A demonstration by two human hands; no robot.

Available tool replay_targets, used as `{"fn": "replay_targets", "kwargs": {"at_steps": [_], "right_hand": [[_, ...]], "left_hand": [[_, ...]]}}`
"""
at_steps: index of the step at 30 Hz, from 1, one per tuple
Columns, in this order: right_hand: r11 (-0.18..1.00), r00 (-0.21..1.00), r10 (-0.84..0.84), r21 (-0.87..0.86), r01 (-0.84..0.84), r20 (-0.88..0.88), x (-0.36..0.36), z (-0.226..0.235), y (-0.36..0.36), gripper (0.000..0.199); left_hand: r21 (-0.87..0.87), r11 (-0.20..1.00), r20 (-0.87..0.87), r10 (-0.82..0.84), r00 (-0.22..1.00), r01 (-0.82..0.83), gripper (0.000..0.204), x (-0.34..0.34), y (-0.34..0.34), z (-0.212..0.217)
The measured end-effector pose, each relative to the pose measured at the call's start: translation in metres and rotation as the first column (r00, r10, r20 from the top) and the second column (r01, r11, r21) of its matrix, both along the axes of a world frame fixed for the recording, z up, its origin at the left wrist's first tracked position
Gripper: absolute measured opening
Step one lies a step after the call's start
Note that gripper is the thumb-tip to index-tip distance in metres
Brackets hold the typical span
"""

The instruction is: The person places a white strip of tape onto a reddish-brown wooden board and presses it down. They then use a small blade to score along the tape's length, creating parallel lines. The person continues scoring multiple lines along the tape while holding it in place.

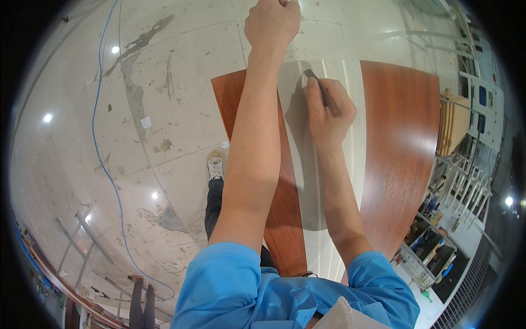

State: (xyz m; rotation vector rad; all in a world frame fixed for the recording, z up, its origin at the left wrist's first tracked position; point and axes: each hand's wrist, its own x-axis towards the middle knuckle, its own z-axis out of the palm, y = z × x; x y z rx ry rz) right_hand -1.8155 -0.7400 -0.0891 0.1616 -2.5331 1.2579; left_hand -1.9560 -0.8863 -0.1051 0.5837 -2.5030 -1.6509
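While I look down from the head camera, my left hand is stretched far out past the top edge of the long reddish-brown wood-grain panel, fingers curled into a fist; whether it grips anything I cannot tell, since the fingertips run out of view. My right hand sits lower, over the pale, glossy white strip that runs down the middle of that panel, and it is closed around a slim dark tool — a blade or scraper by its shape, though too small to be sure. The tool's tip touches the pale strip near the panel's upper end. The two hands are well apart, the left one beyond the panel's far edge, the right one on its centre line.

Left of the panel, a foot in a white sneaker stands on the stained, pale concrete floor, just beside the panel's edge. Further left a thin blue cable snakes across that floor. Right of the panel — close to its long side — stand white metal racks and a stack of light wooden slats.
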Motion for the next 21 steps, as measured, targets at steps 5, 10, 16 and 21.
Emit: {"fn": "replay_targets", "kwargs": {"at_steps": [5, 10, 16, 21], "right_hand": [[1.000, 1.000, -0.005, -0.014, 0.005, -0.002, 0.0007, 0.0011, -0.0019, 0.012], [0.993, 0.998, -0.048, -0.110, 0.052, 0.042, 0.0016, -0.0019, -0.0073, 0.012], [0.994, 0.997, -0.071, -0.083, 0.075, 0.039, 0.0044, -0.0018, -0.0093, 0.013], [0.996, 0.996, -0.070, -0.059, 0.073, 0.052, 0.0073, -0.0008, -0.0076, 0.012]], "left_hand": [[0.009, 1.000, -0.003, -0.005, 1.000, 0.005, 0.047, 0.0008, -0.0004, -0.0005], [0.022, 1.000, 0.026, 0.004, 1.000, -0.004, 0.047, -0.0009, 0.0017, -0.0005], [0.022, 1.000, 0.032, 0.002, 0.999, -0.003, 0.047, -0.0010, 0.0020, -0.0018], [0.005, 1.000, 0.028, -0.001, 1.000, 0.001, 0.047, -0.0019, 0.0013, -0.0019]]}}
